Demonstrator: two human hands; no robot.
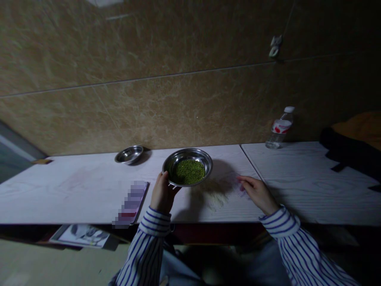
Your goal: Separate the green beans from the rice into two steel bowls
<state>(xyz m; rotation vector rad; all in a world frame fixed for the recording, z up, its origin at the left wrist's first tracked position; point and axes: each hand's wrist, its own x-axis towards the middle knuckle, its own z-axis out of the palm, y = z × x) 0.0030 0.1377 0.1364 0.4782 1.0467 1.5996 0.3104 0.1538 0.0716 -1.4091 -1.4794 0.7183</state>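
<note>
My left hand [162,193] grips the near-left rim of a steel bowl [205,159] filled with small green beans [189,171], and the bowl looks lifted slightly off the pale table [74,186]. My right hand [257,192] rests on the tabletop to the right of the bowl. Its fingers are curled low, close together, over a faint pinkish patch on the surface. Between my hands a thin scatter of pale grains [216,198] lies on the table. Both sleeves are blue-and-white striped.
An empty smaller steel bowl [129,154] sits at the back left by the marble wall. A phone-like flat object [132,202] lies left of my left hand. A water bottle [279,129] stands back right, dark clothing [348,153] at far right. A magazine [83,235] lies below the table edge.
</note>
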